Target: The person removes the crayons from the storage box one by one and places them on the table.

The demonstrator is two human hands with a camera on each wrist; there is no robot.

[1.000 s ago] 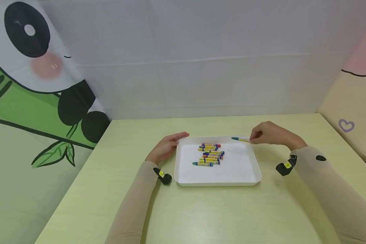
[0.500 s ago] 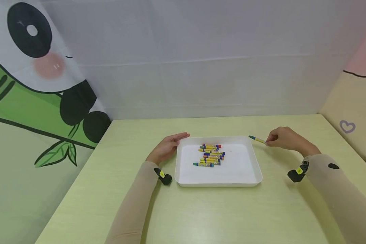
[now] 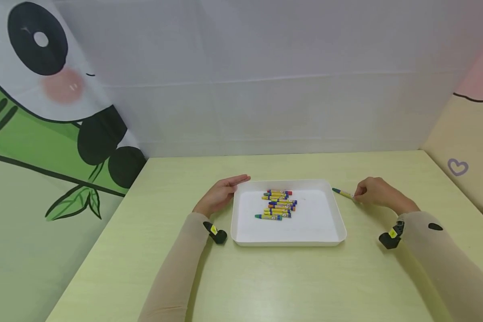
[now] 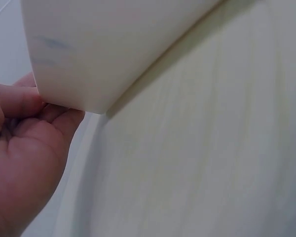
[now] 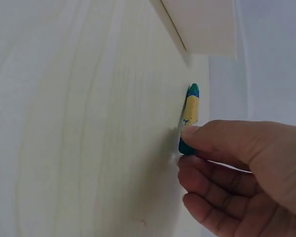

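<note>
While the beige sleeves (image 3: 171, 273) enter from the near edge, each with a black wrist camera (image 3: 217, 234) at the cuff, a pale yellow tabletop (image 3: 281, 286) fills the front; only the head view gets both arms and the whole layout. A white tray (image 3: 314, 223) sits mid-table. Inside, left of its middle, a stacked-looking row of crayons (image 3: 270, 217) runs front to back, mostly yellow-wrapped, green-tipped one nearest, red-ended one farthest; neither wrist view shows these. Left hand (image 3: 215, 197) is at the tray's far left corner: head view has its fingers reaching past the corner, left wrist view adds thumb and fingertips pinching the rim, little gap, plus faint bluish smudges (image 4: 53, 42) on the tray's outer wall, unseen from the head. Right hand (image 3: 376, 192) is right of the tray, thumb and finger closed on the back end of a green crayon (image 3: 343, 193), tip aimed toward the tray's far right corner, outside it and just beside it. Right wrist view gives the detail: dark green tip and butt, yellow wrapper, other fingers curled below; also a small reddish mark (image 5: 141, 221) on the tabletop. Can't tell if crayon fully touches the surface. Behind: pale backdrop (image 3: 245, 112), cartoon eye (image 3: 36, 56) at left, purple heart (image 3: 458, 167) at right.
</note>
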